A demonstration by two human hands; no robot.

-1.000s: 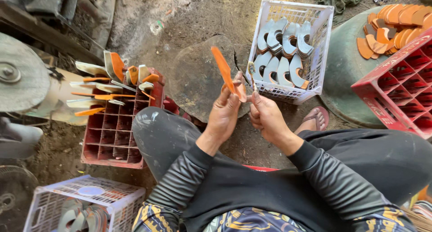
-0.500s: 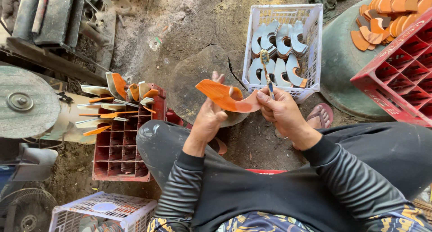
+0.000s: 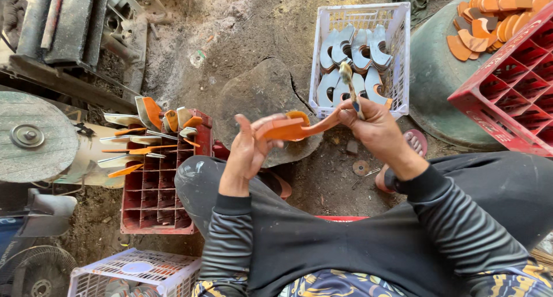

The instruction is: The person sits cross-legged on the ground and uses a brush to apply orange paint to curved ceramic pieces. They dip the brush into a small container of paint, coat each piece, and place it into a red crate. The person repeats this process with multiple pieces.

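Seen from above: left hand (image 3: 245,153) gripping an orange curved metal blade (image 3: 288,129) flat, steadied for right hand (image 3: 374,127), closed on a small brush (image 3: 348,84) (bristles up). Beyond, white plastic basket (image 3: 403,55) of grey blades.

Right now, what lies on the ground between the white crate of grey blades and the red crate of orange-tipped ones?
In the head view, a big flat rock on bare dirt lies between the white crate and the red crate.
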